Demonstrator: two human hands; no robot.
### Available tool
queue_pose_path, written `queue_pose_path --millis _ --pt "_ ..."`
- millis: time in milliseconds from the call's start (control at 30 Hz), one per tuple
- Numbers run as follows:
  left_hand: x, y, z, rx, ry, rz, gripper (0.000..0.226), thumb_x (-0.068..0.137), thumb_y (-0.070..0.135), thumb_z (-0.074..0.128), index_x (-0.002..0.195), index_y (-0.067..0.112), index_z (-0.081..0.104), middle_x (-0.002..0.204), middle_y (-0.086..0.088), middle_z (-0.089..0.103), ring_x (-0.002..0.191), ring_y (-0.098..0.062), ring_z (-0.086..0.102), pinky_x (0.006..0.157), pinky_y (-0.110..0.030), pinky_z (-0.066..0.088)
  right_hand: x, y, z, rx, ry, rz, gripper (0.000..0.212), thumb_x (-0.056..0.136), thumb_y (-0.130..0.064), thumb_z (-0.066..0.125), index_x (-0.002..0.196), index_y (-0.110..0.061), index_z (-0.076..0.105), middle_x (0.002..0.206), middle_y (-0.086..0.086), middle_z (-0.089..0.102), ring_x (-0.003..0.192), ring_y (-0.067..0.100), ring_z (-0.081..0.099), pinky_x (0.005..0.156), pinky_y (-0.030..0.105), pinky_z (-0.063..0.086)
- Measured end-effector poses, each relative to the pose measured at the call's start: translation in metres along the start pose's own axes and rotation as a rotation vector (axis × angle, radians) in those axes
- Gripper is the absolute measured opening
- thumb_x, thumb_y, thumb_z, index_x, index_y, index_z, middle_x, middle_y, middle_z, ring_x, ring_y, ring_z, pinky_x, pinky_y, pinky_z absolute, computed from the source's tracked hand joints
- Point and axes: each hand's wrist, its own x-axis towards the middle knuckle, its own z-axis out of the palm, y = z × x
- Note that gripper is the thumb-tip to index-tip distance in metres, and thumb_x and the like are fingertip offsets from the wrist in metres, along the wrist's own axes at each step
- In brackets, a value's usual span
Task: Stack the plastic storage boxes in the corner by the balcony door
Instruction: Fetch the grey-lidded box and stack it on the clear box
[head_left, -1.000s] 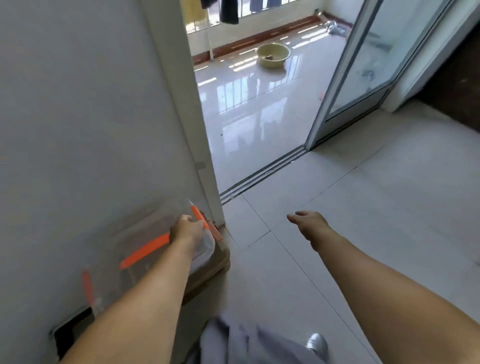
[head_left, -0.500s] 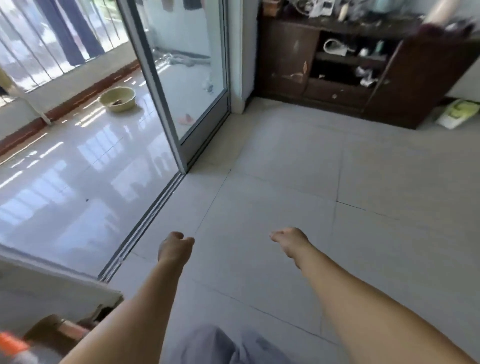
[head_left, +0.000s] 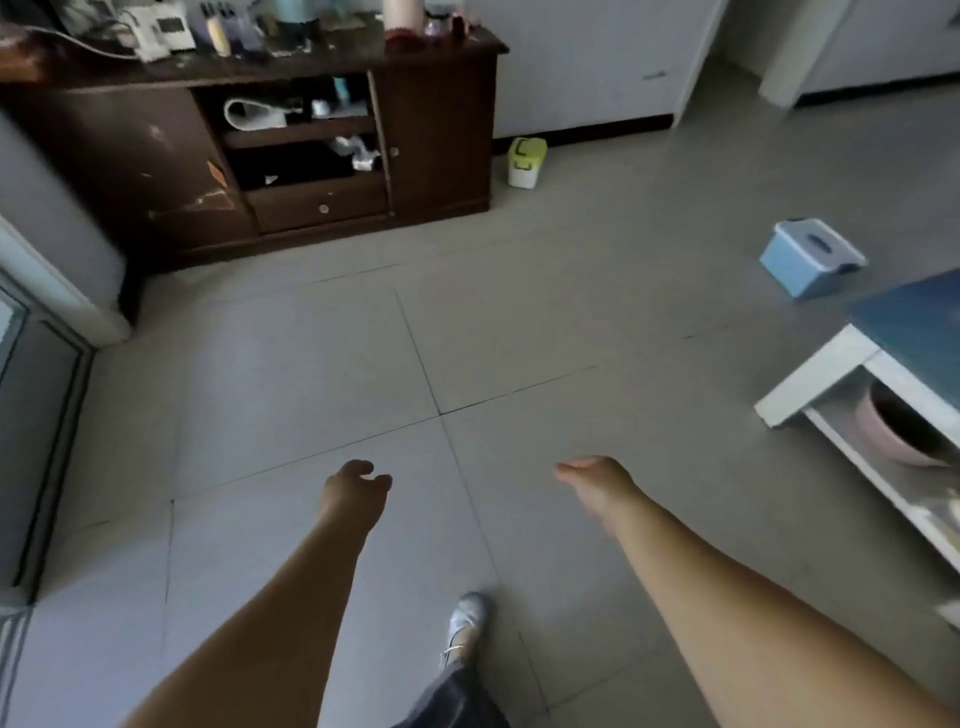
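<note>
Here, both my arms reach forward over the tiled floor (head_left: 311, 364). My left hand (head_left: 353, 491) and right hand (head_left: 597, 483) hang loosely curled, holding nothing. Two plastic boxes sit on the floor: a blue box (head_left: 810, 257) near the right edge, and a green-lidded box (head_left: 526, 162) beside the dark cabinet (head_left: 436, 130).

Cabinet (head_left: 311, 156) far left; lidded box (head_left: 526, 162) right of it; second box (head_left: 810, 257) farther right (perhaps tilted).

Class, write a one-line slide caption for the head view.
Both hands, left hand and right hand, empty; blue box and green-lidded box wait on floor.
</note>
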Motion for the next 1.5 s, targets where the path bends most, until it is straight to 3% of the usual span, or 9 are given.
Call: queue_pose_path --millis 233,467,600,700,867,1100,1233,1333,1500 --pt "0.083 0.156 0.087 0.208 -0.154 0.133 0.040 0.088 0.017 0.057 0.127 0.009 0.056 0.122 -0.018 0.062 0.092 -0.031 0.058 0.077 -0.028 0.042 0.104 -0.021 -0.112 0.062 0.167 0.123 0.041 0.090 -0.026 0.058 0.114 0.007 0.064 0.123 0.022 0.064 0.116 0.033 0.059 0.096 0.035 0.044" --pt "0.140 0.283 0.195 0.373 -0.234 0.202 0.043 0.089 0.021 0.056 0.130 0.008 0.053 0.132 -0.016 0.056 0.118 -0.034 0.054 0.089 -0.032 0.042 0.195 -0.017 -0.203 0.212 0.239 0.282 0.036 0.087 -0.025 0.061 0.109 0.002 0.068 0.096 0.016 0.064 0.086 0.024 0.056 0.075 0.026 0.039" --pt "0.162 0.379 0.288 0.362 -0.282 0.241 0.045 0.090 0.021 0.055 0.133 0.007 0.051 0.134 -0.016 0.054 0.120 -0.034 0.053 0.095 -0.036 0.042 0.277 -0.021 -0.291 0.216 0.282 0.294 0.038 0.088 -0.029 0.060 0.115 -0.002 0.066 0.106 0.016 0.067 0.101 0.028 0.062 0.077 0.024 0.038" --pt "0.167 0.446 0.343 0.377 -0.331 0.249 0.047 0.091 0.023 0.053 0.136 0.007 0.048 0.139 -0.013 0.050 0.126 -0.032 0.048 0.100 -0.034 0.039 0.321 -0.038 -0.353 0.152 0.243 0.296 0.039 0.089 -0.033 0.059 0.111 -0.002 0.068 0.081 0.013 0.065 0.076 0.026 0.060 0.066 0.022 0.039" --pt "0.173 0.550 0.429 0.278 -0.415 0.295 0.043 0.089 0.022 0.057 0.130 0.009 0.052 0.132 -0.015 0.054 0.119 -0.033 0.053 0.090 -0.033 0.040 0.393 -0.066 -0.454 0.098 0.292 0.268 0.045 0.093 -0.032 0.050 0.120 0.002 0.062 0.129 0.018 0.061 0.118 0.029 0.057 0.092 0.029 0.043" --pt "0.225 0.681 0.556 0.275 -0.471 0.301 0.047 0.088 0.024 0.060 0.131 0.006 0.051 0.136 -0.018 0.052 0.123 -0.035 0.051 0.101 -0.039 0.040 0.516 -0.079 -0.572 0.296 0.349 0.311 0.042 0.090 -0.031 0.058 0.122 -0.004 0.062 0.125 0.013 0.063 0.111 0.028 0.060 0.092 0.032 0.045" --pt "0.262 0.768 0.636 0.266 -0.544 0.307 0.051 0.089 0.022 0.060 0.134 0.002 0.048 0.142 -0.017 0.048 0.129 -0.034 0.046 0.105 -0.041 0.037 0.589 -0.088 -0.645 0.389 0.398 0.389 0.038 0.091 -0.029 0.057 0.119 -0.004 0.063 0.107 0.013 0.064 0.097 0.026 0.060 0.082 0.028 0.043" --pt "0.279 0.841 0.694 0.295 -0.580 0.330 0.051 0.089 0.022 0.060 0.133 0.002 0.048 0.140 -0.018 0.049 0.128 -0.034 0.048 0.106 -0.040 0.037 0.638 -0.097 -0.703 0.436 0.427 0.428 0.015 0.092 -0.027 0.056 0.093 -0.013 0.062 0.068 -0.001 0.045 0.060 0.011 0.041 0.057 0.018 0.032" --pt "0.284 0.942 0.785 0.364 -0.629 0.421 0.045 0.089 0.022 0.059 0.130 0.004 0.052 0.136 -0.016 0.053 0.119 -0.031 0.053 0.096 -0.034 0.040 0.712 -0.093 -0.782 0.496 0.468 0.468 0.038 0.091 -0.027 0.057 0.121 -0.003 0.061 0.073 -0.002 0.046 0.066 0.010 0.041 0.057 0.016 0.029"
